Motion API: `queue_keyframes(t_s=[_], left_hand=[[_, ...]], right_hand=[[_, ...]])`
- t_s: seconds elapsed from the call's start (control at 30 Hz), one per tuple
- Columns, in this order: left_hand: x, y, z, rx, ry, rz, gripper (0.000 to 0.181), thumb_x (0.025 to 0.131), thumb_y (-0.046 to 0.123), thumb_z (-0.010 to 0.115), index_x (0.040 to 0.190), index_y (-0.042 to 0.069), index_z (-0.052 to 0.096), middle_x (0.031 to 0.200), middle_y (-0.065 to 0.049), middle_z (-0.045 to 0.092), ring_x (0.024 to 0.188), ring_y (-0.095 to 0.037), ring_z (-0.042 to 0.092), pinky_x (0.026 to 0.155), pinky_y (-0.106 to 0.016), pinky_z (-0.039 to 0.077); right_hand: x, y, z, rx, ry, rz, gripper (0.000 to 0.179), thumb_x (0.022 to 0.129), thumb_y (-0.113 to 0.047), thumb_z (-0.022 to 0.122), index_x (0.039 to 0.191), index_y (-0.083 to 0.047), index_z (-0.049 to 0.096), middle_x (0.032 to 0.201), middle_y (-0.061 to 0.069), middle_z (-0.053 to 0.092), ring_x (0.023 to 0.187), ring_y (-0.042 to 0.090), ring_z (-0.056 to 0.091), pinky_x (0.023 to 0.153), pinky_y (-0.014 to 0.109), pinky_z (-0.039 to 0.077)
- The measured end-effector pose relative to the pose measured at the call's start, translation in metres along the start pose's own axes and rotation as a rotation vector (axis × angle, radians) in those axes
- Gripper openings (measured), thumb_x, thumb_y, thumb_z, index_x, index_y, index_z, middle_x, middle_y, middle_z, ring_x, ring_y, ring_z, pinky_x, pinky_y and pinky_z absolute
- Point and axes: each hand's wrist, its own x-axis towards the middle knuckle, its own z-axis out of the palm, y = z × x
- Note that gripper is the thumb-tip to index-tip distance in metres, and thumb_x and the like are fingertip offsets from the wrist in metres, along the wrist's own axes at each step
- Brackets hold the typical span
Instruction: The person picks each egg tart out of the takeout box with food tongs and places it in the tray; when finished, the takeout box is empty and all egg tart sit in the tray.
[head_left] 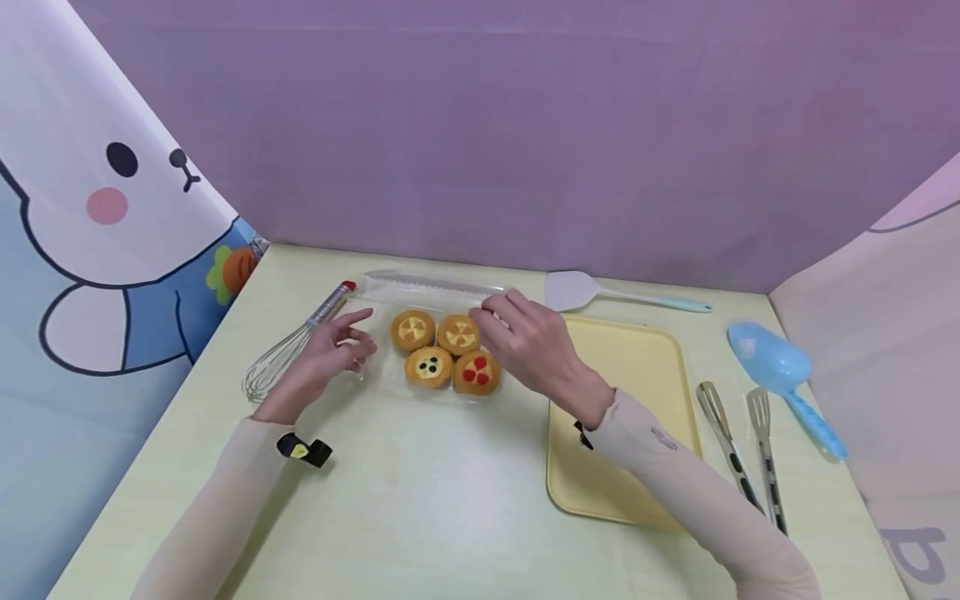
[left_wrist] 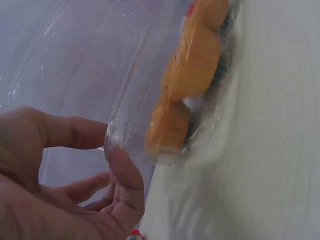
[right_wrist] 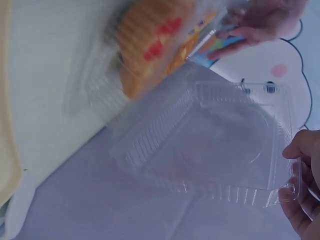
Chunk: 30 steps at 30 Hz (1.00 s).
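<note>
A clear plastic clamshell box [head_left: 386,379] lies on the table with several small round tarts in it. One tart [head_left: 477,372] has red pieces on top, another tart [head_left: 428,367] black dots, and two behind show pale petal patterns. The box's hinged lid [right_wrist: 225,135] stands raised at the back. My right hand [head_left: 525,340] pinches the lid's edge between thumb and fingers, above the right-hand tarts. At the box's left side, my left hand [head_left: 337,354] pinches the clear rim [left_wrist: 114,120] between thumb and finger, its other fingers loosely bent beneath.
A whisk [head_left: 288,354] lies left, partly behind my left hand. Right of the box is a yellow tray [head_left: 622,492], under my right forearm. A white turner [head_left: 572,292] lies behind it; metal tongs [head_left: 723,425] and a blue scoop [head_left: 772,358] lie farther right. Fabric backdrops border the table.
</note>
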Motion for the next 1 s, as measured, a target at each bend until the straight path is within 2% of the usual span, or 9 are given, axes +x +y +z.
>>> queue_keyframes(t_s=[0.17,0.27,0.5,0.63,0.83,0.9,1.0], left_hand=[[-0.012,-0.003,-0.001,0.072,-0.043,0.007,0.067,0.102,0.006,0.061,0.163,0.011,0.035,0.117,-0.024,0.059,0.074,-0.014,0.059,0.066,-0.026,0.059],[-0.019,-0.005,-0.001,0.08,-0.068,0.004,0.068,0.101,0.005,0.062,0.163,0.012,0.035,0.117,-0.025,0.06,0.074,-0.016,0.061,0.065,-0.027,0.06],[-0.03,-0.007,0.001,0.057,-0.094,-0.017,0.069,0.1,0.005,0.062,0.163,0.012,0.035,0.115,-0.021,0.061,0.075,-0.017,0.063,0.065,-0.03,0.062],[-0.035,-0.008,0.002,0.018,-0.104,-0.021,0.07,0.1,0.004,0.062,0.163,0.011,0.033,0.118,-0.022,0.06,0.074,-0.018,0.064,0.065,-0.031,0.063],[-0.038,-0.011,0.001,-0.028,-0.116,-0.029,0.069,0.1,0.004,0.062,0.162,0.009,0.033,0.121,-0.026,0.059,0.073,-0.016,0.065,0.065,-0.031,0.064],[-0.039,-0.012,0.0,-0.037,-0.121,-0.03,0.069,0.1,0.004,0.062,0.162,0.01,0.033,0.121,-0.026,0.058,0.073,-0.016,0.065,0.065,-0.031,0.064],[-0.041,-0.014,-0.001,-0.054,-0.129,-0.026,0.069,0.1,0.004,0.062,0.162,0.01,0.033,0.121,-0.027,0.057,0.074,-0.016,0.065,0.066,-0.031,0.064]], right_hand=[[0.008,0.005,-0.01,0.041,0.042,0.063,0.007,0.093,-0.006,0.072,0.096,-0.008,0.078,0.091,0.004,0.072,0.076,0.02,0.067,0.053,0.025,0.054],[0.01,0.012,-0.013,0.104,0.056,0.135,0.006,0.092,-0.007,0.074,0.096,-0.007,0.078,0.089,0.006,0.071,0.075,0.021,0.065,0.054,0.028,0.055],[0.008,0.036,-0.011,0.348,0.086,0.388,0.015,0.09,-0.007,0.078,0.104,-0.003,0.075,0.094,0.012,0.068,0.081,0.024,0.066,0.067,0.034,0.059],[0.002,0.048,-0.004,0.5,0.091,0.554,0.022,0.09,-0.006,0.079,0.109,0.002,0.072,0.093,0.015,0.065,0.082,0.025,0.067,0.068,0.033,0.062],[-0.009,0.059,0.01,0.631,0.039,0.781,0.028,0.091,-0.007,0.078,0.116,0.0,0.067,0.093,0.015,0.068,0.083,0.023,0.069,0.063,0.02,0.06],[-0.012,0.06,0.014,0.653,0.011,0.829,0.028,0.092,-0.008,0.076,0.117,0.0,0.066,0.094,0.015,0.07,0.084,0.024,0.07,0.064,0.02,0.059],[-0.018,0.061,0.021,0.67,-0.039,0.876,0.028,0.094,-0.007,0.073,0.119,0.001,0.065,0.097,0.015,0.07,0.087,0.026,0.071,0.067,0.028,0.062]])
